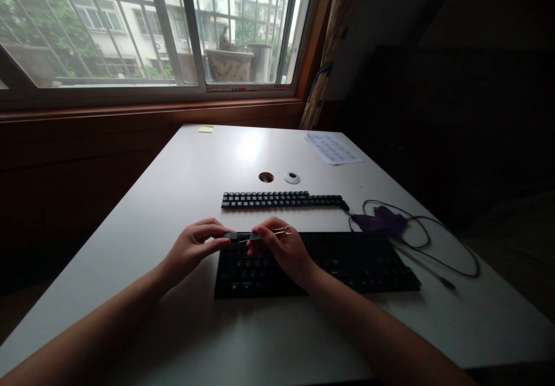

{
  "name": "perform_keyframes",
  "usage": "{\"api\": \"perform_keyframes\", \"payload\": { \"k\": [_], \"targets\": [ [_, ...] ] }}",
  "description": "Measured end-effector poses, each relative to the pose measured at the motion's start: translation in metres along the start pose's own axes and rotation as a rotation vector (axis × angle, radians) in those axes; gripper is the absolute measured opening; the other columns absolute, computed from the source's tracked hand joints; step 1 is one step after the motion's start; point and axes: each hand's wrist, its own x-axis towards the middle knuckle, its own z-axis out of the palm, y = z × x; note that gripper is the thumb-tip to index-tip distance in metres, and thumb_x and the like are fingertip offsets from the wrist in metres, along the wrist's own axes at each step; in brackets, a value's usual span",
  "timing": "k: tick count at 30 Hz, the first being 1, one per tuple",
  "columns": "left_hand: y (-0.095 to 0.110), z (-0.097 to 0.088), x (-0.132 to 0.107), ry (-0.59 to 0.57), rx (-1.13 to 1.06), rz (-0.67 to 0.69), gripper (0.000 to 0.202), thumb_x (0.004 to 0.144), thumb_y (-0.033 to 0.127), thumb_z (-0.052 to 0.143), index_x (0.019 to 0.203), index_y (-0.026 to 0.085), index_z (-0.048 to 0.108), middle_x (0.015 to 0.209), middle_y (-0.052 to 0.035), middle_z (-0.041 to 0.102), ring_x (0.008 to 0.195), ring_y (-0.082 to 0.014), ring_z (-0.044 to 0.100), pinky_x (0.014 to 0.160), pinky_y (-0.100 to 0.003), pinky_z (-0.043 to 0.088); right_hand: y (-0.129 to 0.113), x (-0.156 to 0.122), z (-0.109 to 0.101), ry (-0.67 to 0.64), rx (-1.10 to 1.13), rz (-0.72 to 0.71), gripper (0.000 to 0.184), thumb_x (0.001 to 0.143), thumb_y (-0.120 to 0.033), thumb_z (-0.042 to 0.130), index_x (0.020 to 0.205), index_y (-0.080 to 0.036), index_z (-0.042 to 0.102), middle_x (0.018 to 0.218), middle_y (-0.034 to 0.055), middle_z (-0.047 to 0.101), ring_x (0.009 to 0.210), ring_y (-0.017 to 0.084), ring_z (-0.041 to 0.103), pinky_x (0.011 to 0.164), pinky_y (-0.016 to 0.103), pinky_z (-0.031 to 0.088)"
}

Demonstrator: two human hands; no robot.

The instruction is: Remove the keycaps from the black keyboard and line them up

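Between the thumb and fingers of my left hand (197,241) is a small black keycap (232,237). My right hand (280,247) is closed on a wire keycap puller (255,237) with a dark middle; its bent wire end sticks out to the right, and the wires at its other end reach the keycap. Both hands are above the upper left part of a black keyboard (364,259), whose left side has rows of keys and darker patches. Beyond them, several black keycaps (277,200) lie in neat rows on the white desk (173,201).
A purple cloth-like item (381,221) and a looped black cable (459,247) lie at the right. Farther back are a desk hole (266,177), a round white cover (292,178), printed sheets (333,148) and a yellow note (206,129). A barred window stands behind.
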Motion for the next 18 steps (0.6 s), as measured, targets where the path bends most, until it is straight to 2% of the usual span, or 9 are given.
{"api": "perform_keyframes", "payload": {
  "k": [6,9,11,16,18],
  "targets": [
    [0.003,0.012,-0.002,0.094,-0.129,-0.071,0.017,0.086,0.031,0.07,0.097,0.02,0.077,0.093,-0.0072,0.067,0.087,-0.0208,0.065,0.076,-0.03,0.052,-0.003,-0.004,0.002,0.013,0.008,-0.05,0.019,0.091,-0.037,0.061,0.085,-0.02,0.058,0.073,0.001,0.072,0.061,0.016,0.07,0.056,0.028,0.056],
    [0.005,0.015,-0.003,0.124,-0.081,-0.057,0.016,0.087,0.031,0.068,0.097,0.021,0.076,0.094,-0.0069,0.067,0.087,-0.0202,0.065,0.075,-0.029,0.053,-0.003,-0.003,0.002,0.022,0.008,-0.05,0.02,0.091,-0.038,0.062,0.084,-0.02,0.057,0.074,0.0012,0.072,0.061,0.016,0.07,0.056,0.029,0.056],
    [0.006,0.016,-0.004,0.133,0.05,0.022,0.016,0.087,0.029,0.068,0.099,0.022,0.076,0.095,-0.0067,0.067,0.087,-0.0199,0.064,0.074,-0.03,0.053,-0.003,-0.003,0.001,0.036,-0.008,-0.043,0.021,0.09,-0.039,0.062,0.083,-0.02,0.057,0.071,0.0006,0.071,0.06,0.016,0.07,0.056,0.028,0.056],
    [0.004,0.016,-0.005,0.164,0.462,0.419,0.025,0.082,0.021,0.074,0.106,0.026,0.073,0.09,-0.0053,0.07,0.085,-0.0199,0.06,0.075,-0.033,0.052,-0.003,-0.005,0.001,0.081,-0.142,-0.037,0.027,0.09,-0.043,0.061,0.079,-0.019,0.058,0.064,0.0,0.069,0.054,0.014,0.067,0.052,0.025,0.054],
    [0.003,0.017,-0.004,0.181,0.557,0.509,0.03,0.081,0.018,0.075,0.109,0.027,0.072,0.089,-0.0048,0.07,0.084,-0.0203,0.059,0.074,-0.034,0.052,-0.004,-0.005,0.002,0.098,-0.168,-0.027,0.029,0.09,-0.045,0.06,0.078,-0.018,0.059,0.064,0.0002,0.069,0.052,0.013,0.067,0.05,0.024,0.053]
  ]
}}
